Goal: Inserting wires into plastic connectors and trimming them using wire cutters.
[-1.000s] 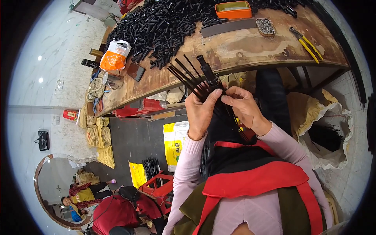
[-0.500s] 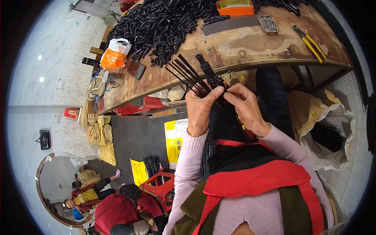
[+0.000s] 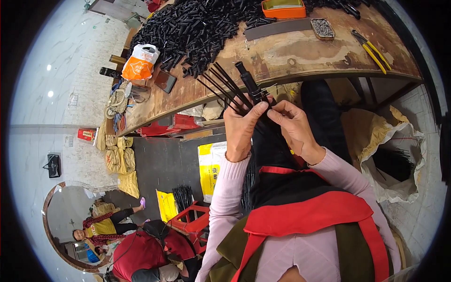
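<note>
Both hands are raised together in front of the table's near edge. My left hand [image 3: 240, 127] is closed round a bundle of thin black rods [image 3: 224, 85], which fan out to the upper left. A black tubular fitting [image 3: 249, 81] with ridged rings stands tilted beside the rods, its lower end at my left thumb. My right hand [image 3: 293, 126] pinches with thumb and fingers close to the fitting's base. What lies between those fingertips is hidden. Dark rods run down between the wrists.
On the wooden table [image 3: 291, 61] lie a heap of black tubular parts [image 3: 192, 33], yellow-handled pliers [image 3: 371, 50], a tray of small metal pieces [image 3: 322, 28], an orange box [image 3: 283, 10] and a phone [image 3: 165, 81]. An open sack of black rods [image 3: 394, 164] stands right. A co-worker [image 3: 141, 256] is lower left.
My hands stay nearly in place, with small finger shifts at the fitting's base. The fitting has tipped slightly upward. A person in the background mirror has moved a little.
</note>
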Demonstrator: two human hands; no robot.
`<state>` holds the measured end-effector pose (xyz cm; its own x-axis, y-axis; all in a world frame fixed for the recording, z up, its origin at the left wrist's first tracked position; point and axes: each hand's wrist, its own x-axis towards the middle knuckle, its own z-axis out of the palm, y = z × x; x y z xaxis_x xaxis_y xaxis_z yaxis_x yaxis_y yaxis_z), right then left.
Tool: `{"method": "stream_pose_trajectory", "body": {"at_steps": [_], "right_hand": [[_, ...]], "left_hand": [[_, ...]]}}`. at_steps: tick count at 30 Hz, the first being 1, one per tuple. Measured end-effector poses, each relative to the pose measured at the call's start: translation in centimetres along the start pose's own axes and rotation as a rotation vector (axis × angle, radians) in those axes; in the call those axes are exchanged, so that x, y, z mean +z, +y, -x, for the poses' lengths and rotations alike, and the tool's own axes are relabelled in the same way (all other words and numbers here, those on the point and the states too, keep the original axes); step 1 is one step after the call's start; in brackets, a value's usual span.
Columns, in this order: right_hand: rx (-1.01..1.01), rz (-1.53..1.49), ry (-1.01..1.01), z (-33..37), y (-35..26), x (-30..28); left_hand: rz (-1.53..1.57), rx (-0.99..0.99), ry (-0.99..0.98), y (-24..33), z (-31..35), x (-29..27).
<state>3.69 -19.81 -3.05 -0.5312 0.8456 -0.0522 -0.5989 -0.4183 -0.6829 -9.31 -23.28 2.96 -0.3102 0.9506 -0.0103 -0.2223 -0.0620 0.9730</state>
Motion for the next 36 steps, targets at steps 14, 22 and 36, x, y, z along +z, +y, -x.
{"method": "stream_pose_trajectory", "body": {"at_steps": [14,22,36], "right_hand": [[-0.04,-0.107,0.112,0.1,1.2,1.0],[0.016,-0.12,0.037,0.0,0.2,-0.1],[0.084,-0.224,-0.084,0.2,-0.6,-1.7]], "left_hand": [[-0.193,0.152,0.056,0.1,1.0,1.0],[-0.279,0.118,0.203,-0.2,1.0,2.2],[-0.129,0.113,0.148,-0.1,0.9,4.4]]}}
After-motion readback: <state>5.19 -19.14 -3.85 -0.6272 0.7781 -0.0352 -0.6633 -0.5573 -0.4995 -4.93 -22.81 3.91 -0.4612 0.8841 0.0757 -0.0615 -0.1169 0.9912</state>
